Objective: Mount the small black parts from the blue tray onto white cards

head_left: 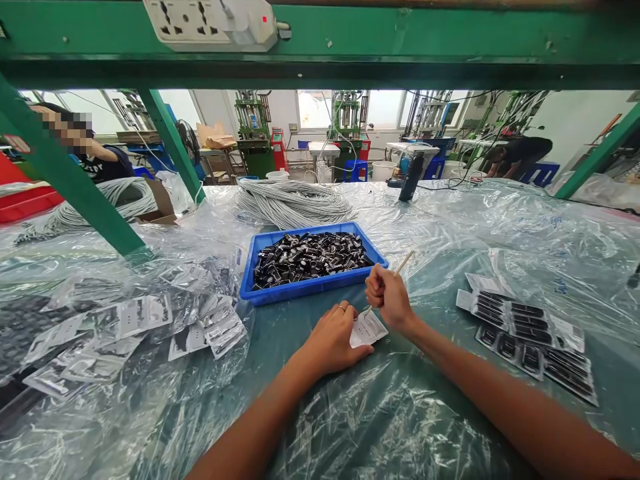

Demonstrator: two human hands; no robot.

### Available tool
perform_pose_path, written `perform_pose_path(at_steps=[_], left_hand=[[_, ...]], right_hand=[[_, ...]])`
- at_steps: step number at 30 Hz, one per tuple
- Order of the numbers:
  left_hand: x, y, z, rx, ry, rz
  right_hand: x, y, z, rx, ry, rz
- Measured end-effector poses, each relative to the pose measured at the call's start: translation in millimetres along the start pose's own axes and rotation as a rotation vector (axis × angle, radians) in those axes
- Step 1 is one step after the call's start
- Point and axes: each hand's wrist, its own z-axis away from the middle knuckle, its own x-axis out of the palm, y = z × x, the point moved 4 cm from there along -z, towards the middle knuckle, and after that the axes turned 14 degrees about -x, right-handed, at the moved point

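My left hand (336, 339) lies over the left part of a small white printed packet (369, 329) on the plastic-covered table, thumb stretched along its near edge. Closed in a fist, my right hand (390, 297) grips a thin pale stick (405, 261). The stick's upper end points up to the right, and its lower end meets the packet. Just beyond both hands stands a blue tray (300, 290) heaped with small black parts (313, 257). What lies under my left palm is hidden.
Silvery packets (130, 320) lie scattered at left. Flat packs with black pieces (530, 327) are stacked at right. Behind the tray sit coiled grey cable (295, 203) and a black upright device (411, 177). A green beam (450, 40) with a power strip (215, 25) crosses above. Two people are farther back.
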Motion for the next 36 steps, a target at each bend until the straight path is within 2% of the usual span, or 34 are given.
perform_pose_path(at_steps=[4, 10, 12, 14, 16, 17, 20, 23, 28, 36], left_hand=[[-2.1, 0.9, 0.0, 0.015, -0.001, -0.003], [-1.4, 5.1, 2.4, -0.023, 0.028, -0.042], [0.3, 6.1, 3.4, -0.046, 0.037, -0.059], [1.5, 5.6, 3.3, -0.043, 0.037, -0.049], [0.6, 3.2, 1.8, -0.018, 0.034, -0.028], [-1.1, 1.2, 0.5, -0.007, 0.040, -0.020], [-8.8, -6.8, -3.3, -0.022, 0.076, -0.019], [-12.3, -10.3, -3.9, -0.053, 0.061, -0.039], [-8.1, -3.5, -0.2, -0.046, 0.038, -0.062], [-5.9, -1.8, -1.8, -0.008, 0.033, -0.039]], right_hand=[[3.0, 14.7, 4.4, -0.037, 0.007, 0.030], [7.2, 24.3, 14.8, 0.036, -0.034, 0.056], [7.2, 19.5, 20.5, 0.131, -0.100, 0.065], [8.7, 13.1, 26.2, 0.259, -0.243, 0.089], [9.1, 4.6, 27.0, 0.303, -0.325, 0.099], [8.6, 0.1, 24.3, 0.272, -0.307, 0.084], [6.6, -7.7, 11.1, 0.095, -0.118, -0.037], [8.9, 0.7, 3.4, 0.013, -0.010, -0.119], [11.0, 22.5, 4.6, 0.029, 0.040, -0.104], [17.5, 26.2, 5.4, 0.021, 0.015, -0.034]])
